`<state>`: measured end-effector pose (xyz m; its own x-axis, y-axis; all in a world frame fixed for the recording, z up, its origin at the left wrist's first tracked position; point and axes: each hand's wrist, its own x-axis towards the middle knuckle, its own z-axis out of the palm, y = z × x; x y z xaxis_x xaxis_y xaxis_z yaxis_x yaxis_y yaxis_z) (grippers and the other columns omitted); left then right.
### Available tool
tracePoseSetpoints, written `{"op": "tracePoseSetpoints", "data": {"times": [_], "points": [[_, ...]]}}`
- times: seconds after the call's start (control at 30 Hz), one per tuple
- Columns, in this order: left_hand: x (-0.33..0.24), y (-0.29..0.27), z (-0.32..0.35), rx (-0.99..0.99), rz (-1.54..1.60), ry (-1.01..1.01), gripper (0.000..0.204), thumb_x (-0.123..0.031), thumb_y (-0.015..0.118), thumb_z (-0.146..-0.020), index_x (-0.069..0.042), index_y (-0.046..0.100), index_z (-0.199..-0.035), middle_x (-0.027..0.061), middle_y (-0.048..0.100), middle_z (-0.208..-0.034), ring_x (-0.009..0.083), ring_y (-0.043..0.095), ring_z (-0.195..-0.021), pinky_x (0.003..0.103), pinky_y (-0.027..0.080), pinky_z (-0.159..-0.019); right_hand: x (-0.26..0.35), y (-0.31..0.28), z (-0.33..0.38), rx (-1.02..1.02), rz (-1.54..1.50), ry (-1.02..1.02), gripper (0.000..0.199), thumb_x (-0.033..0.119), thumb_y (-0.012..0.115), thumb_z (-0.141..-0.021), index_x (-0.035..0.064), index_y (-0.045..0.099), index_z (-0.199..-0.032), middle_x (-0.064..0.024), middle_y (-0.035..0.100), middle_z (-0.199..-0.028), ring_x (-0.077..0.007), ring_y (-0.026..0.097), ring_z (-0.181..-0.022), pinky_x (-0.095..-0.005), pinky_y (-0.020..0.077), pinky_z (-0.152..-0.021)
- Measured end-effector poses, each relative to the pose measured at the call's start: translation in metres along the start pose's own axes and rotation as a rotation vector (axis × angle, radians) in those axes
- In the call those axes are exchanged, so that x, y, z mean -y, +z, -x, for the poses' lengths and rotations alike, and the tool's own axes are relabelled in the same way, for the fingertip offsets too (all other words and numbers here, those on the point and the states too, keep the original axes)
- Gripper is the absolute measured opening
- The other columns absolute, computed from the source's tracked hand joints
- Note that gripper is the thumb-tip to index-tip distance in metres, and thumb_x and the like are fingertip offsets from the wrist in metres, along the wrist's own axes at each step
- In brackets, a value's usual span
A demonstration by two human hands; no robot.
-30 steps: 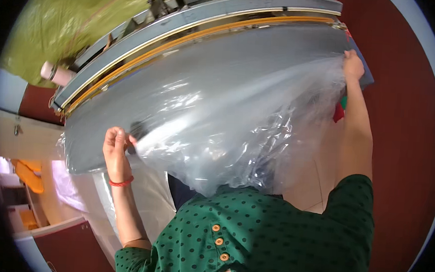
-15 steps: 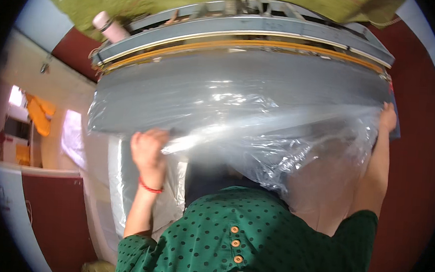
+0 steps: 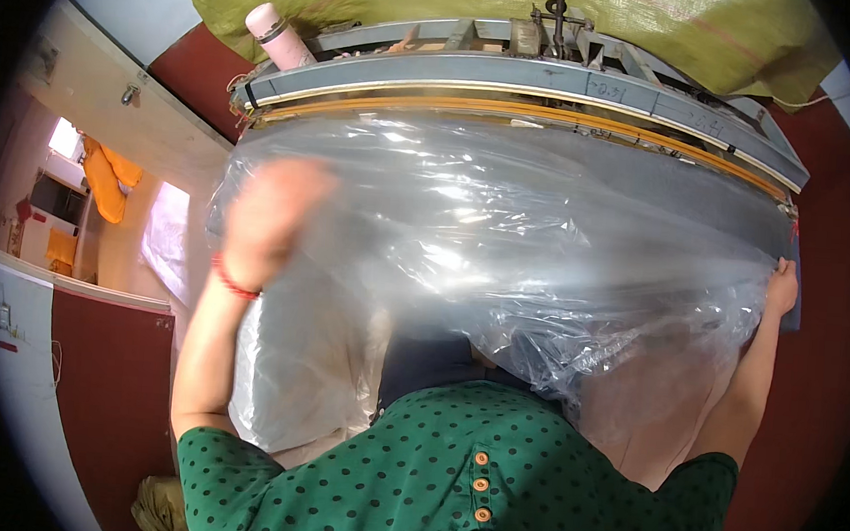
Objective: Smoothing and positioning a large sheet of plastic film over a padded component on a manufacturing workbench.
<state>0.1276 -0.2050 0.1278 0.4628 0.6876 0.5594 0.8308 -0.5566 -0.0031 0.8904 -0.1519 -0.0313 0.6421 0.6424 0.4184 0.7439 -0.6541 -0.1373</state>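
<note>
A wide sheet of clear plastic film (image 3: 467, 215) lies wrinkled and shiny over a grey flat surface (image 3: 684, 169) in front of me, its near part hanging in folds toward my body. At the right edge, my right hand (image 3: 783, 289) is closed on the film, with the arm stretched out. My left hand (image 3: 274, 219), with a red cord bracelet (image 3: 233, 280) on its wrist, is raised over the film's left part. It is smeared by motion, so its fingers and any hold on the film cannot be made out.
Beyond the film runs a long grey metal frame (image 3: 515, 73) with an orange strip (image 3: 435, 102) and a clamp-like fitting (image 3: 556, 25). A pink bottle (image 3: 279, 38) stands at its left end. Yellow-green woven sheeting (image 3: 692, 38) hangs behind. More plastic (image 3: 292, 374) hangs below, on the left.
My left hand has moved up and away from me, over the film's left part. The film's near edge, earlier drawn into a tight fold, now lies more spread. My right hand stays at the right edge.
</note>
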Motion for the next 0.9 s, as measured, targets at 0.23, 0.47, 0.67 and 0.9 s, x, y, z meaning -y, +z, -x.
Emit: {"op": "tracePoseSetpoints", "data": {"times": [0.23, 0.47, 0.67, 0.9], "points": [[0.061, 0.064, 0.05, 0.616, -0.103, -0.617, 0.052, -0.011, 0.056, -0.077, -0.006, 0.037, -0.125, 0.0186, 0.051, -0.114, 0.0344, 0.052, -0.096, 0.038, 0.044, -0.08, -0.005, 0.006, -0.005, 0.0, -0.003, -0.04, 0.031, 0.038, 0.039, -0.087, 0.0095, 0.051, -0.093, -0.0209, 0.058, -0.087, -0.0418, 0.053, -0.082, -0.049, 0.0406, -0.065], [0.06, 0.104, 0.027, 0.178, -0.146, -0.26, 0.041, -0.014, 0.065, -0.071, -0.006, 0.05, -0.109, 0.0098, 0.05, -0.112, 0.0299, 0.049, -0.097, 0.035, 0.042, -0.08, -0.007, 0.004, -0.004, 0.004, -0.041, -0.013, 0.034, 0.04, 0.037, -0.088, 0.0102, 0.05, -0.096, -0.0207, 0.058, -0.088, -0.0418, 0.053, -0.083, -0.0482, 0.0412, -0.066], [0.087, 0.128, 0.032, 0.201, 0.139, -0.447, 0.012, -0.017, 0.061, -0.07, -0.006, 0.059, -0.074, 0.0098, 0.058, -0.084, 0.0276, 0.053, -0.084, 0.038, 0.042, -0.074, -0.008, 0.01, -0.008, 0.0, -0.08, -0.006, 0.037, 0.042, 0.036, -0.088, 0.0091, 0.051, -0.097, -0.0202, 0.058, -0.088, -0.0418, 0.053, -0.082, -0.0473, 0.0412, -0.066], [0.082, 0.166, 0.015, 0.053, 0.144, -0.49, 0.011, -0.016, 0.06, -0.07, -0.004, 0.06, -0.07, 0.0118, 0.06, -0.078, 0.0295, 0.055, -0.075, 0.039, 0.044, -0.067, -0.13, 0.043, -0.053, 0.127, -0.894, 0.118, 0.035, 0.039, 0.051, -0.085, 0.0051, 0.057, -0.091, -0.0056, 0.06, -0.081, -0.0165, 0.056, -0.076, -0.0298, 0.0429, -0.068]]}}
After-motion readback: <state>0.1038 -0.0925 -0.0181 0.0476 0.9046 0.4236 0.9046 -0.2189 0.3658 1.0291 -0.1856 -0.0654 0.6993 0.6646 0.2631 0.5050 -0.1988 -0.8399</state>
